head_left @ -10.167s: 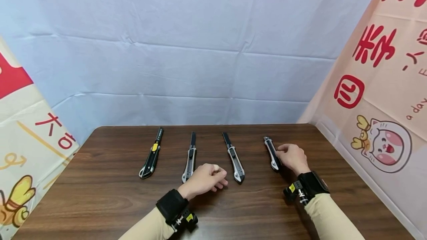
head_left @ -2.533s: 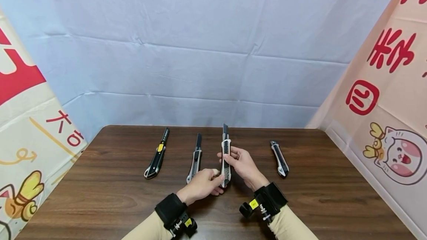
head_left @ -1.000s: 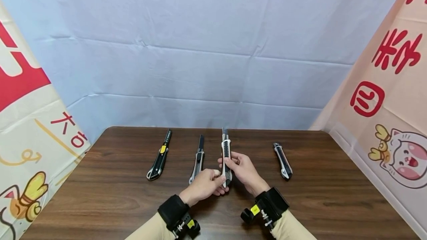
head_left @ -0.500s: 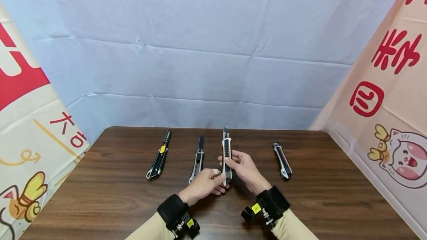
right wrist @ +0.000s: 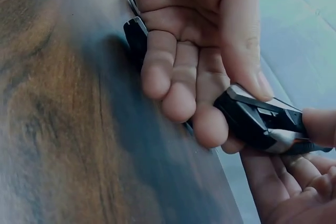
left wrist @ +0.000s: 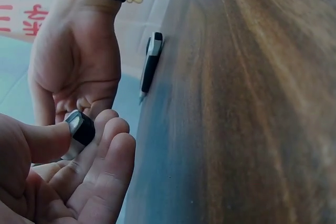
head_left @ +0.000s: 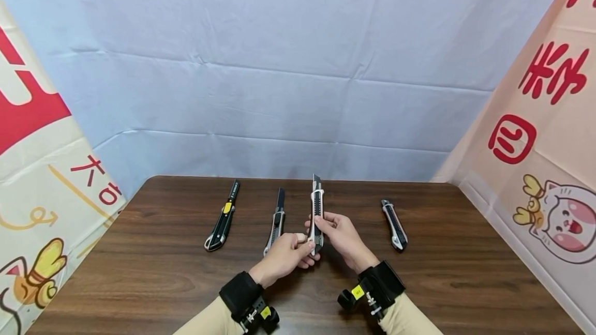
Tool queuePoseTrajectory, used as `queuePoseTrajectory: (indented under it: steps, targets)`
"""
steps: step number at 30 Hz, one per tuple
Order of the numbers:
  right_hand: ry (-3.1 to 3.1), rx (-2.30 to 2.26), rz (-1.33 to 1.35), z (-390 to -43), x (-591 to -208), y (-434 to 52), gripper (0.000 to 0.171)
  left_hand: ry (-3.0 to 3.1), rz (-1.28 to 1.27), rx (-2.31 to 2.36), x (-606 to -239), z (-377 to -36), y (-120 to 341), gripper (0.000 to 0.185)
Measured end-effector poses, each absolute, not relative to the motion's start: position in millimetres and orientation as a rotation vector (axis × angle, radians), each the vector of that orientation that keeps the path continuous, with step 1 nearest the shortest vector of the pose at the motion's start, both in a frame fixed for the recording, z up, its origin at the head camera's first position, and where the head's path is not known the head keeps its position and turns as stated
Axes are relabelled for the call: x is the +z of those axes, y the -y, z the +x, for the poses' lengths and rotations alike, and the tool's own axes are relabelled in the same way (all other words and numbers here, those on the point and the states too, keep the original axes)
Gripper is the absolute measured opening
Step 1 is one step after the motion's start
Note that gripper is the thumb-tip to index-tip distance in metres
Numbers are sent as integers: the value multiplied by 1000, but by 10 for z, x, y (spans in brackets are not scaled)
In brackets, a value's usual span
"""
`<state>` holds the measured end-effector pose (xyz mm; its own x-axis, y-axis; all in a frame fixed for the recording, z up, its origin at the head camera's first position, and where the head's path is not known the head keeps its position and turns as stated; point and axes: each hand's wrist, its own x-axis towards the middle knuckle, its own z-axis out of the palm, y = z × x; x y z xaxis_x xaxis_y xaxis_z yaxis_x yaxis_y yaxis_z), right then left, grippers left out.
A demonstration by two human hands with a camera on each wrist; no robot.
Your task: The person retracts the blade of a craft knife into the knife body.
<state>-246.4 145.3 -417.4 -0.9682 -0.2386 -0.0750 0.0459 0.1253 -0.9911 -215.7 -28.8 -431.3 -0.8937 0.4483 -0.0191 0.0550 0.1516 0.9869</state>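
A silver-and-black utility knife (head_left: 317, 206) is held up over the middle of the table, blade end pointing away with a short stretch of blade out. Its near end is pinched by my left hand (head_left: 284, 255) between thumb and fingers. My right hand (head_left: 344, 234) grips the handle from the right side, thumb (right wrist: 319, 127) on its upper face. In the left wrist view only the butt of the knife (left wrist: 82, 129) shows. Left of the hands lies another silver utility knife (head_left: 278, 224), its blade section extended; my left hand covers its lower end.
A black-and-yellow utility knife (head_left: 222, 224) lies at the left of the brown wooden table (head_left: 153, 252). On the right lies a silver-and-black utility knife (head_left: 395, 225) with no blade showing. A pale cloth (head_left: 279, 66) hangs behind, printed banners at both sides.
About ten seconds ago the held knife lay on the table and my right hand was at the rightmost knife. Since 2.5 s ago less blade sticks out; lately the knife has risen slightly.
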Motion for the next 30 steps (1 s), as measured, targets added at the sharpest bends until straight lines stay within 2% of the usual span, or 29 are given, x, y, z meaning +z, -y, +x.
queuePoseTrajectory:
  steps: [30]
  targets:
    - [-2144, -1914, -319, -2463, -4220, -1464, 42, -2169, 452, 1752, -4409, -2201, 303, 27]
